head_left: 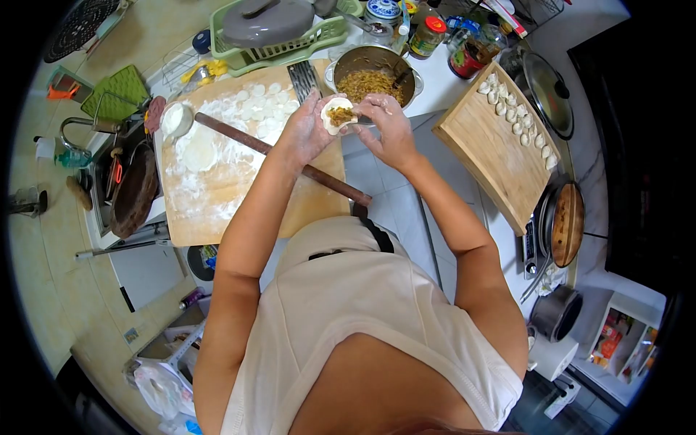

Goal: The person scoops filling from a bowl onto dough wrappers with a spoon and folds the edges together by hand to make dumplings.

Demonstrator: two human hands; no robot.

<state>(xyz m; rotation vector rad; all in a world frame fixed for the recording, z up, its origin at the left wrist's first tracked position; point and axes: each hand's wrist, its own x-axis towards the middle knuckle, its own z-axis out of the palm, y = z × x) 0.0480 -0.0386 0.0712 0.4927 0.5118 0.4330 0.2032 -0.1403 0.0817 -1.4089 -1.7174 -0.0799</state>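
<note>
My left hand (307, 130) holds a round dumpling wrapper (333, 129) with brown-yellow filling (340, 115) in its middle. At the wrapper's right edge are the fingers of my right hand (388, 129), bent and touching or very near it; exactly what they pinch is hard to see. Both hands are dusted with flour. Just behind them stands a metal pot (415, 88) of filling with a utensil in it. Under my left forearm, a long wooden rolling pin (232, 135) lies across the floured board (190, 221). Several small dough rounds (250, 109) lie at the board's back.
Folded dumplings line the far edge of a wooden tray (475, 138) on the right. A flour bowl (176, 121) sits at the board's left corner, beside the sink (101, 210). Jars (428, 38) and a green dish rack (290, 51) stand behind; a pan (565, 225) is far right.
</note>
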